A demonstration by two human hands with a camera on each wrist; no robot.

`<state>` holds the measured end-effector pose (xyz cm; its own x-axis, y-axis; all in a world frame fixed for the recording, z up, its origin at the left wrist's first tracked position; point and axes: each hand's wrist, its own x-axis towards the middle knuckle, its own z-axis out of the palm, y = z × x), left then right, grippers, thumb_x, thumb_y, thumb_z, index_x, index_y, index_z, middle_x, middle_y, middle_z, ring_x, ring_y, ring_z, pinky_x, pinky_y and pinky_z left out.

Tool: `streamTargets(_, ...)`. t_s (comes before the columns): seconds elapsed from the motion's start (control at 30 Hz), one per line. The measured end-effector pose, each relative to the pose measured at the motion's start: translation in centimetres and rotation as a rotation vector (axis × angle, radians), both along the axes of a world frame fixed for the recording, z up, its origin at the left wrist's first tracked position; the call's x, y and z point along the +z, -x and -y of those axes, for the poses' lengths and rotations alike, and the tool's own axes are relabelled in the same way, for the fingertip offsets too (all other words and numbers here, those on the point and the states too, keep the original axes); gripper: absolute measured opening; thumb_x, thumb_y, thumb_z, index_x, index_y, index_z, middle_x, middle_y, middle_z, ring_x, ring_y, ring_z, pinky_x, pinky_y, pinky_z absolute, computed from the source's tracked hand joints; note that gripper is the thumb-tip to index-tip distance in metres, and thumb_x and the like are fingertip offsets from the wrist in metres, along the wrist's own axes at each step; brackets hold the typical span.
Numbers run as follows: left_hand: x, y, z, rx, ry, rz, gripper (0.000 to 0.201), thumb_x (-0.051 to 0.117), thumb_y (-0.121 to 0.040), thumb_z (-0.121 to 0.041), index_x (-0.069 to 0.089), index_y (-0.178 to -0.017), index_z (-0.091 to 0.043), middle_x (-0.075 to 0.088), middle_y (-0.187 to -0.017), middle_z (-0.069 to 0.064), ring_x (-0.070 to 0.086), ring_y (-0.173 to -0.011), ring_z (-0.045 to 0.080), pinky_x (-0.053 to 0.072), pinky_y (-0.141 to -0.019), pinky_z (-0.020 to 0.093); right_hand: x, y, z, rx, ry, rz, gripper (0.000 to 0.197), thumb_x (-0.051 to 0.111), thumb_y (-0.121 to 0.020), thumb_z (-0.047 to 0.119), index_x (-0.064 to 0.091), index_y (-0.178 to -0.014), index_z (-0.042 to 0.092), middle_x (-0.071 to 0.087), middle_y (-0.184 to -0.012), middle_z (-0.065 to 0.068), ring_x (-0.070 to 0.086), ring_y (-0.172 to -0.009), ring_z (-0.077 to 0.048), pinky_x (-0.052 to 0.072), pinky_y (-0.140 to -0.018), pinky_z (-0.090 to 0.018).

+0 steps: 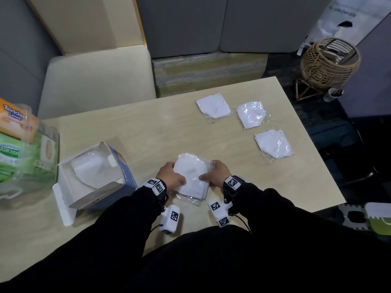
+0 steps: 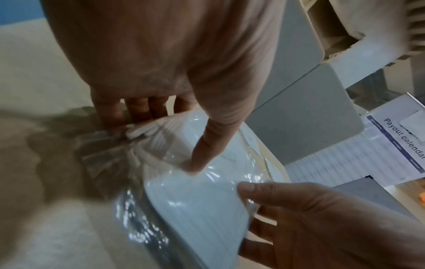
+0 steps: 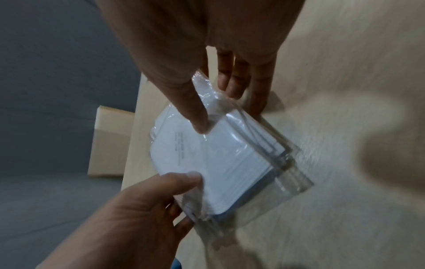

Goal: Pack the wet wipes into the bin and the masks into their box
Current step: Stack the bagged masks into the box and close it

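A stack of white masks in clear wraps [image 1: 193, 178] lies on the table in front of me, held from both sides. My left hand [image 1: 174, 176] grips its left edge, thumb on top. My right hand [image 1: 211, 173] grips the right edge the same way. In the left wrist view my thumb presses the stack of masks [image 2: 195, 200]; in the right wrist view the stack [image 3: 218, 163] sits between both hands. The open mask box [image 1: 99, 196] stands to the left with masks inside. Three wrapped masks [image 1: 213, 107], [image 1: 251, 114], [image 1: 274, 145] lie at the far right.
A clear plastic bin [image 1: 50, 144] at the table's left edge holds green wet wipes [image 1: 12, 157] and an orange pack [image 1: 14, 119]. A beige seat [image 1: 95, 77] stands beyond the table, and a wicker basket [image 1: 330, 62] is on the floor at the right.
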<state>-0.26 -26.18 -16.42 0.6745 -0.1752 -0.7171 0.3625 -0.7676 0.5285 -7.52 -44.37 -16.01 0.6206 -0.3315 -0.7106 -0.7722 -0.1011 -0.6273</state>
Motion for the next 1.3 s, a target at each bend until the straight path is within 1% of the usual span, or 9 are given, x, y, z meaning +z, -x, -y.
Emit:
streamTargets(0.1, 0.6, 0.7, -0.1, 0.037, 0.046, 0.017, 0.079, 0.084, -0.056, -0.023, 0.052, -0.127, -0.014, 0.063, -0.115, 0.007, 0.067, -0.095, 0.024, 0.06, -0.073, 0.033, 0.9, -0.1, -0.5, 0.113, 0.083, 0.111, 0.08, 0.077, -0.061, 0.021, 0.047, -0.134, 0.031, 0.05, -0.119, -0.01, 0.066, -0.094, -0.031, 0.063, -0.078, -0.047)
streamTargets(0.2, 1.5, 1.1, 0.1, 0.181, 0.221, 0.082, 0.063, 0.076, -0.071, 0.004, 0.048, -0.123, -0.018, 0.066, -0.105, 0.011, 0.068, -0.086, 0.024, 0.058, -0.062, 0.03, 2.6, -0.2, -0.5, 0.114, -0.003, 0.357, 0.081, 0.064, -0.068, -0.002, 0.041, -0.129, 0.045, 0.059, -0.108, -0.019, 0.062, -0.076, -0.026, 0.059, -0.068, -0.051)
streamTargets(0.3, 2.9, 1.2, 0.7, 0.319, 0.424, 0.201, 0.066, 0.066, -0.071, 0.018, 0.049, -0.122, -0.02, 0.065, -0.106, 0.007, 0.069, -0.088, 0.021, 0.061, -0.06, 0.027, 3.5, -0.9, 0.1, 0.124, -0.042, 0.546, 0.103, 0.065, -0.068, -0.011, 0.028, -0.147, 0.044, 0.059, -0.111, -0.012, 0.062, -0.079, -0.017, 0.058, -0.068, -0.036)
streamTargets(0.4, 2.1, 0.7, 0.5, 0.31, 0.417, 0.24, 0.085, 0.086, -0.063, 0.002, 0.046, -0.123, -0.042, 0.067, -0.112, -0.003, 0.07, -0.097, 0.019, 0.063, -0.08, 0.04, 3.7, -1.3, 0.3, 0.187, -0.048, 0.556, 0.102, 0.067, -0.067, -0.009, 0.026, -0.153, 0.028, 0.051, -0.12, -0.001, 0.058, -0.096, -0.008, 0.054, -0.076, -0.018)
streamTargets(0.47, 1.5, 0.9, 0.2, 0.229, 0.337, 0.27, 0.095, 0.095, -0.055, -0.013, 0.044, -0.124, -0.052, 0.066, -0.112, -0.012, 0.068, -0.097, 0.013, 0.058, -0.084, 0.03, 3.1, -0.9, -0.1, 0.243, -0.008, 0.528, 0.094, 0.069, -0.061, 0.002, 0.035, -0.146, 0.023, 0.051, -0.123, 0.0, 0.058, -0.101, -0.013, 0.051, -0.081, -0.016)
streamTargets(0.63, 2.0, 2.0, 0.1, 0.215, 0.274, 0.302, 0.076, 0.093, -0.062, -0.014, 0.05, -0.119, -0.038, 0.068, -0.1, -0.015, 0.065, -0.085, 0.007, 0.045, -0.064, 0.007, 1.6, -0.2, -0.5, 0.21, 0.023, 0.505, 0.074, 0.072, -0.068, -0.001, 0.044, -0.129, 0.032, 0.059, -0.109, 0.001, 0.062, -0.088, -0.022, 0.053, -0.074, -0.034)
streamTargets(0.87, 1.6, 2.4, 0.2, 0.164, 0.238, 0.365, 0.076, 0.092, -0.063, -0.018, 0.049, -0.123, -0.037, 0.07, -0.101, -0.01, 0.07, -0.091, 0.017, 0.057, -0.074, 0.026, 1.0, -0.4, -0.6, 0.139, -0.018, 0.505, 0.057, 0.072, -0.063, 0.016, 0.051, -0.111, 0.038, 0.063, -0.103, 0.005, 0.061, -0.088, -0.016, 0.053, -0.071, -0.034)
streamTargets(1.07, 0.9, 2.8, -0.3, 0.164, 0.179, 0.437, 0.065, 0.092, -0.067, -0.031, 0.053, -0.119, -0.032, 0.072, -0.099, -0.007, 0.071, -0.089, 0.02, 0.059, -0.083, 0.036, 0.7, 0.2, 0.0, 0.156, -0.005, 0.546, 0.058, 0.086, -0.061, 0.029, 0.06, -0.112, 0.029, 0.066, -0.106, 0.006, 0.06, -0.092, -0.01, 0.05, -0.077, -0.021)
streamTargets(1.3, 2.2, 2.9, -1.3, 0.131, 0.203, 0.447, 0.054, 0.09, -0.065, -0.027, 0.055, -0.106, -0.037, 0.073, -0.093, -0.013, 0.072, -0.089, 0.016, 0.058, -0.082, 0.03, 0.2, -0.4, 0.8, 0.345, 0.143, 0.485, 0.053, 0.083, -0.073, 0.005, 0.064, -0.111, 0.036, 0.072, -0.105, 0.007, 0.066, -0.096, -0.015, 0.048, -0.079, -0.022)
